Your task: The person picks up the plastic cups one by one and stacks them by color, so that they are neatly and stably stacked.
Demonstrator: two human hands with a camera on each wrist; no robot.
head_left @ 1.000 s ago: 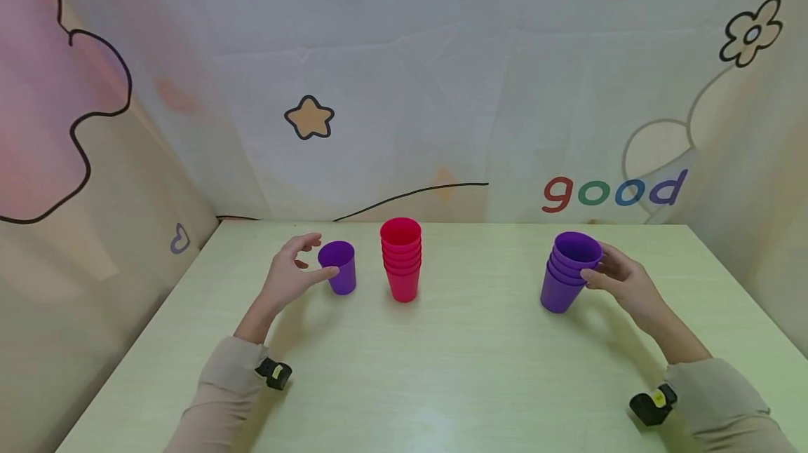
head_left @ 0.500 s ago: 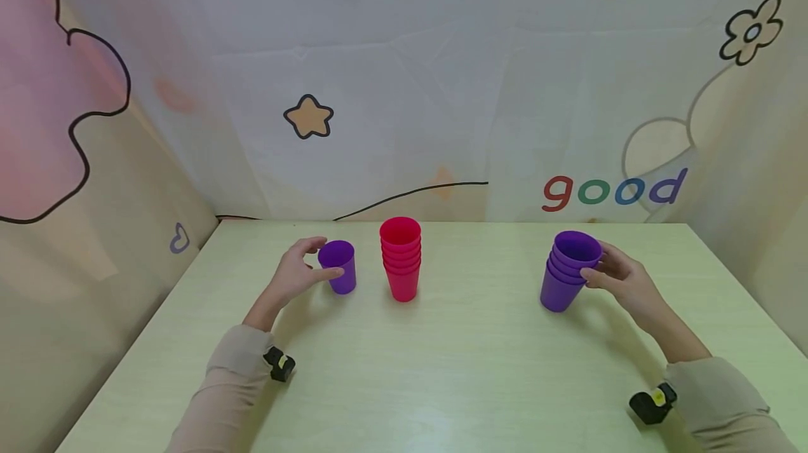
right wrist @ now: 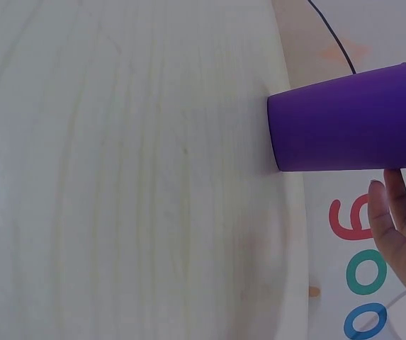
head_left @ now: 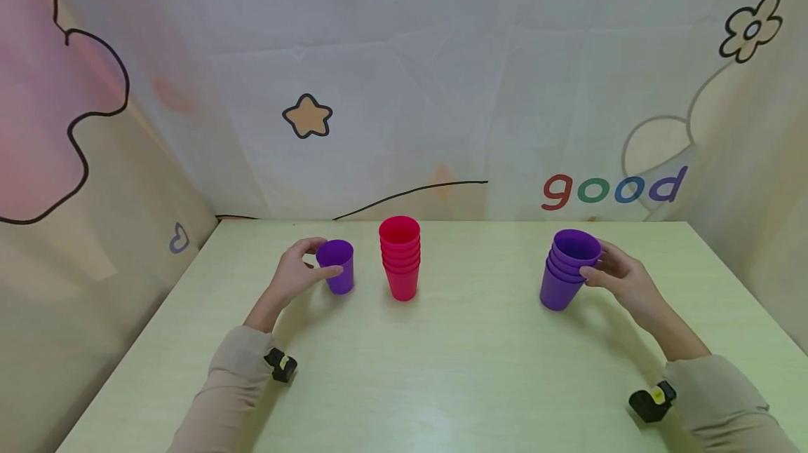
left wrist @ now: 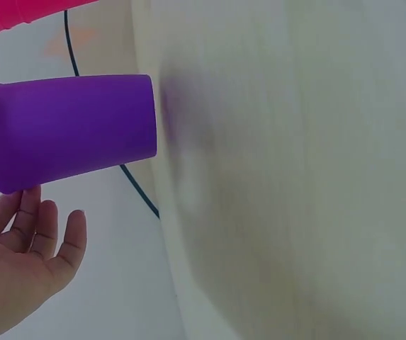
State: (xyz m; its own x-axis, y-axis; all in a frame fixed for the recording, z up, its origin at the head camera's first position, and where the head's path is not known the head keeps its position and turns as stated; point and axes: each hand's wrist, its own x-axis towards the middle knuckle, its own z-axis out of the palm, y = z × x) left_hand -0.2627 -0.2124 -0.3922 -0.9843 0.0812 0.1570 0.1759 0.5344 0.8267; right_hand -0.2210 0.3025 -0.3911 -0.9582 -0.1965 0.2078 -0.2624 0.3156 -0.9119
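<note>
A single purple cup [head_left: 341, 283] stands upright at the left, mouth up. My left hand [head_left: 290, 275] pinches it near the rim, thumb on the near side and fingers behind. The left wrist view shows that cup [left wrist: 75, 131] between thumb and fingertips, its base close to the table. At the right is a nested stack of purple cups [head_left: 560, 292], mouths up. My right hand [head_left: 630, 286] holds it near the upper rims, the thumb in front and the other fingers partly hidden behind. In the right wrist view, fingertips touch the side of the purple stack [right wrist: 351, 131].
Between the hands, nearer the left one, a nested stack of several red cups [head_left: 403, 283] stands upright. All of this is on a pale wood-look table [head_left: 442, 376]. A printed cloth backdrop [head_left: 391, 109] rises behind its far edge.
My left hand has moved slightly right and its fingers have closed onto the single purple cup. The right hand and its purple stack look unmoved.
</note>
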